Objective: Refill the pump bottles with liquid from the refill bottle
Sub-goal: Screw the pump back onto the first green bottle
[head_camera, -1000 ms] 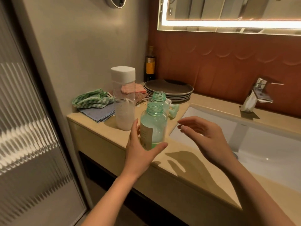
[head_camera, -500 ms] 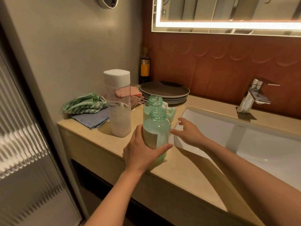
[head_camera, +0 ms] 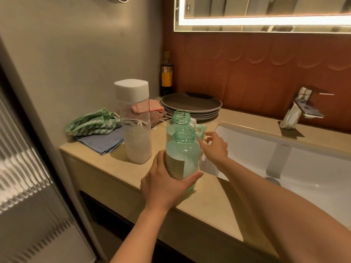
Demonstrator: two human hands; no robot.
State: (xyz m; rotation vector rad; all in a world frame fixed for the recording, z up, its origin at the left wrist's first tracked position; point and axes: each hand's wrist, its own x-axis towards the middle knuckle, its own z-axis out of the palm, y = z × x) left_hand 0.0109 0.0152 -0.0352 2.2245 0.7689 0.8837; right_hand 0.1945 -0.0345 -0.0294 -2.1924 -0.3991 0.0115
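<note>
Now, our front pump bottle (head_camera: pixel 182 158) stands at the near edge of the desk (head_camera: pixel 117 168), neck open, pump off, with pale foamy liquid showing through its green wall. Our left hand (head_camera: pixel 165 185) is wrapped round its lower half, thumb across the front. We read that as steadying, since a light plastic bottle this near the edge would tip at a nudge. Whether its base sits flat we cannot tell; the hand hides it.

Directly behind it, the rear pump bottle (head_camera: pixel 179 118) waits with its neck open too. Our right hand (head_camera: pixel 215 149) reaches past both, fingers loose and spread, holding nothing, fingertips just beside the green pump head (head_camera: pixel 201 130) lying behind the bottles. Our guess is that the front one is filled and wants its pump screwed on.

To the left, the refill bottle (head_camera: pixel 135 126) stands upright with its white cap on, its lower half white with liquid, parked clear of the work so it can't spill. Farther out, cloths (head_camera: pixel 95 124) lie by the wall, a stack of plates (head_camera: pixel 190 105) sits behind, and the basin (head_camera: pixel 284 158) and tap (head_camera: pixel 298 109) lie off to the right.
</note>
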